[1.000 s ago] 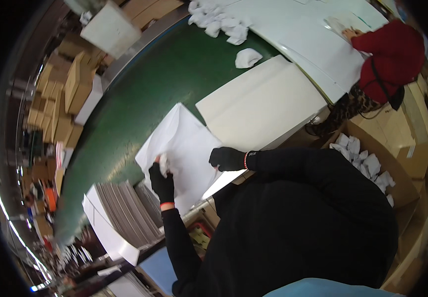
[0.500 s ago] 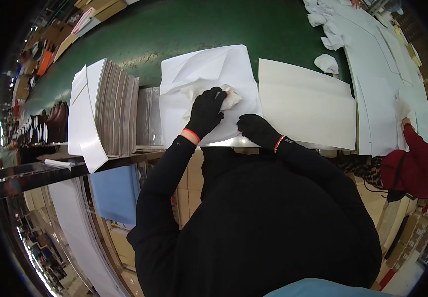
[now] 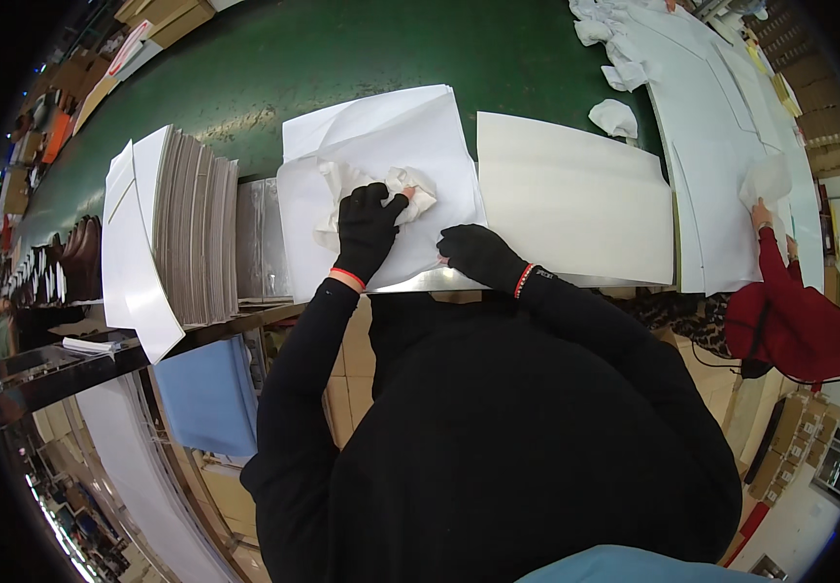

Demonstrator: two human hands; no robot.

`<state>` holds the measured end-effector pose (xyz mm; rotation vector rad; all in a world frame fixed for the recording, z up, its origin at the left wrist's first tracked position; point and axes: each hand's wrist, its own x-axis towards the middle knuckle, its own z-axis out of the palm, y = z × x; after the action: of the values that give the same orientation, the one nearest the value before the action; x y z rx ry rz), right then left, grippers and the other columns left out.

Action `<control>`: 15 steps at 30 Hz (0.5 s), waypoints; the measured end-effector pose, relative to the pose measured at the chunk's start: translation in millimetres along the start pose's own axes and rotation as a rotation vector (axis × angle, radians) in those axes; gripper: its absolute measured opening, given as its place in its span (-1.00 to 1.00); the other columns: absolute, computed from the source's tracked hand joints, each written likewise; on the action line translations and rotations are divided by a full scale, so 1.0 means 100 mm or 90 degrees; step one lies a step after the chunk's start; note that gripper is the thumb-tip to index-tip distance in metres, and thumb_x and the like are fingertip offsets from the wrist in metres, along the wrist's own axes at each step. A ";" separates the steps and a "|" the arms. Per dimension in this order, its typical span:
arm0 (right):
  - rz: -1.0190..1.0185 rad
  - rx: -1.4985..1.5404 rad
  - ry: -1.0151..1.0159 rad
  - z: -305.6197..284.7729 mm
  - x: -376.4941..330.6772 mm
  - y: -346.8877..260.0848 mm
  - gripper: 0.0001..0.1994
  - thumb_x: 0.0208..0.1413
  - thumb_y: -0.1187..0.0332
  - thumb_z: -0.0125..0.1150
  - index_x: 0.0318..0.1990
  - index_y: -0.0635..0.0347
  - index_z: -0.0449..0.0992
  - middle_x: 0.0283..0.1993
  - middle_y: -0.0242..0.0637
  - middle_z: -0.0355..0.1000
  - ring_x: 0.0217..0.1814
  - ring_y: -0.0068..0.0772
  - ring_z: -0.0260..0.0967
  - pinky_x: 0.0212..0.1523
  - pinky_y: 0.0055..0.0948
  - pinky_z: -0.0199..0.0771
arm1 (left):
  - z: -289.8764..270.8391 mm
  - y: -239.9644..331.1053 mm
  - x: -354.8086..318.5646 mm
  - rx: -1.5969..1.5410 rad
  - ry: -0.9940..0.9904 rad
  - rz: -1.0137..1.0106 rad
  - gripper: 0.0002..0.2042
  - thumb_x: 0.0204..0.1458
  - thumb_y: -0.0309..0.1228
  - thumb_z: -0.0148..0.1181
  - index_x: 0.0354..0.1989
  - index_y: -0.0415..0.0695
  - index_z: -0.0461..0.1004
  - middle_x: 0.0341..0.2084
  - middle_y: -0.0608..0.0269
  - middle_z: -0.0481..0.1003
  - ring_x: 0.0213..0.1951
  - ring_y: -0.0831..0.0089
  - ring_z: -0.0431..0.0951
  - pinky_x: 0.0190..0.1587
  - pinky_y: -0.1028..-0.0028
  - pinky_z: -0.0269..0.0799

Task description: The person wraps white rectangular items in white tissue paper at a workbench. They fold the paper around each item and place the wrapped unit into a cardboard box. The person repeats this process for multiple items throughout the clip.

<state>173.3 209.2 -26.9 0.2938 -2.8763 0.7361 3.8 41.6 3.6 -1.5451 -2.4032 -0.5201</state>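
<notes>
The left hand [image 3: 367,231], in a black glove with an orange cuff band, presses on a crumpled wad of white tissue paper [image 3: 373,194] lying on a large white paper sheet [image 3: 391,146] at the near edge of the green conveyor belt [image 3: 342,58]. The gloved right hand [image 3: 478,255] rests flat on the sheet's near right corner. Just right lies a flat white cardboard panel [image 3: 571,199]; to the left stands a stack of grey cardboard sheets [image 3: 192,233]. At the far right, another person's hand [image 3: 758,212] touches white paper.

Bright, even overhead light falls on my desk [image 3: 245,87]; the white sheets [image 3: 381,185] glare almost blank, losing detail. My black gloved fingers [image 3: 367,209] show hardly any texture. Shadows are soft and short. The fisheye bends straight edges, and the rim fades into black, blurry vignette.
</notes>
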 end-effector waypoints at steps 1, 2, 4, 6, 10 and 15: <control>-0.002 0.019 0.020 0.04 -0.02 0.02 -0.82 -0.07 0.34 0.25 -0.28 0.14 0.55 -0.14 -0.15 0.49 -0.03 -0.10 0.41 0.00 -0.18 0.40 | -0.01 0.03 -0.02 -0.008 -0.026 -0.001 -0.43 -0.30 -0.46 0.29 0.04 0.16 0.48 -0.23 0.23 0.39 -0.13 0.22 0.39 -0.10 0.24 0.27; -0.003 0.038 0.040 0.13 -0.06 0.05 -0.82 -0.07 0.34 0.25 -0.28 0.15 0.55 -0.14 -0.14 0.49 -0.02 -0.10 0.41 0.00 -0.18 0.40 | -0.02 0.05 -0.05 -0.017 -0.052 -0.001 -0.43 -0.29 -0.47 0.29 0.05 0.14 0.47 -0.23 0.21 0.39 -0.13 0.21 0.39 -0.10 0.23 0.28; 0.002 0.023 0.094 0.34 -0.18 0.27 -0.81 -0.07 0.34 0.25 -0.27 0.16 0.56 -0.16 -0.14 0.50 0.00 -0.07 0.41 0.02 -0.16 0.39 | 0.07 0.07 -0.05 -0.115 -0.038 0.046 -0.39 -0.30 -0.48 0.29 0.10 0.01 0.44 -0.22 0.12 0.39 -0.13 0.11 0.38 -0.07 0.16 0.27; 0.055 0.194 0.089 0.37 -0.26 0.25 -0.77 -0.03 0.29 0.30 -0.26 0.21 0.54 -0.07 -0.09 0.47 0.09 -0.03 0.35 0.11 -0.15 0.33 | 0.09 0.04 -0.18 -0.160 -0.015 0.065 -0.32 -0.28 -0.38 0.32 0.18 -0.07 0.38 -0.22 -0.01 0.38 -0.10 0.00 0.35 -0.01 0.09 0.24; -0.015 0.116 0.085 0.12 -0.22 0.16 -0.64 -0.10 0.30 0.37 -0.11 0.20 0.50 0.00 -0.07 0.42 0.15 -0.05 0.31 0.15 -0.15 0.31 | 0.14 0.11 -0.25 -0.106 -0.006 0.021 -0.34 -0.15 -0.34 0.31 0.25 -0.02 0.33 -0.13 0.01 0.40 -0.06 0.03 0.37 0.03 0.10 0.25; 0.106 0.195 0.248 -0.25 -0.54 0.31 -0.66 -0.09 0.29 0.39 -0.14 0.17 0.52 -0.09 -0.17 0.44 -0.03 -0.10 0.38 0.02 -0.20 0.39 | 0.26 0.29 -0.34 -0.006 0.017 -0.059 -0.36 -0.16 -0.38 0.33 0.22 0.03 0.35 -0.05 0.07 0.41 0.01 0.09 0.37 0.09 0.13 0.24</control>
<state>220.9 256.3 -29.8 -0.0541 -2.4377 1.1257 44.3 35.5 -28.1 -1.4266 -2.4653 -0.5662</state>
